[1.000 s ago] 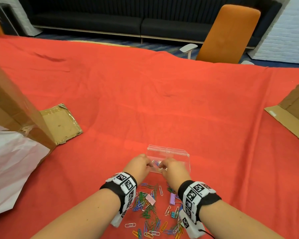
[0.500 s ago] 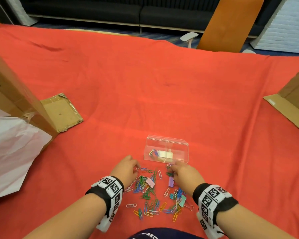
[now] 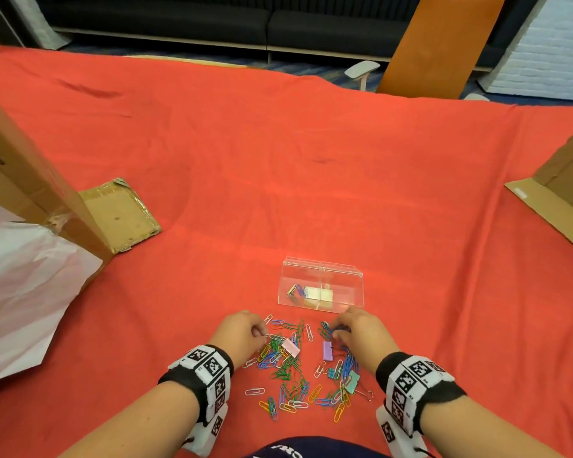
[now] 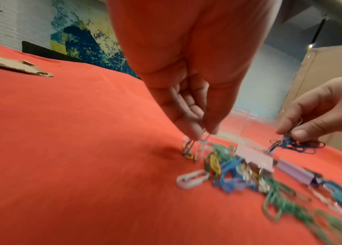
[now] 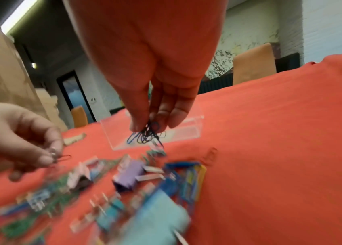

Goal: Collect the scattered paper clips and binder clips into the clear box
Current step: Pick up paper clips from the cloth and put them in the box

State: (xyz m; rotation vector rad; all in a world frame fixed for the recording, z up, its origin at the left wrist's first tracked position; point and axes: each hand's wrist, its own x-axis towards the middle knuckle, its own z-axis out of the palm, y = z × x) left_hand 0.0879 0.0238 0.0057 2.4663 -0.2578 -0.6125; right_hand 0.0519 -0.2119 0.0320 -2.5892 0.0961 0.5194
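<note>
Progress looks early: the clear box [image 3: 321, 285] holds only a few pieces, a small dark cluster at its left and a pale block in the middle, while most of the paper clips [image 3: 288, 368] lie in a loose heap on the red cloth of the bench [image 3: 278, 160], just on the near side of the box. Among them sit a pink binder clip [image 3: 290, 347], a purple binder clip [image 3: 327, 350] and a teal binder clip [image 3: 353, 386], none yet collected.

The left hand [image 3: 242, 332] pinches two or three clips between thumb and fingertips, their lower ends touching the cloth. The right hand [image 3: 361, 332] pinches a tangle of dark and blue clips, lifted off the cloth close to the box's near wall. Both loads look ready to go in; many more trips seem needed.

Room is generous. The box's top appears open, its lid apparently tipped back on the far side, so the near wall is the only edge to clear. The cardboard box [image 3: 30, 180] at left and the cardboard flap [image 3: 549, 213] at right stand well apart from the work.
</note>
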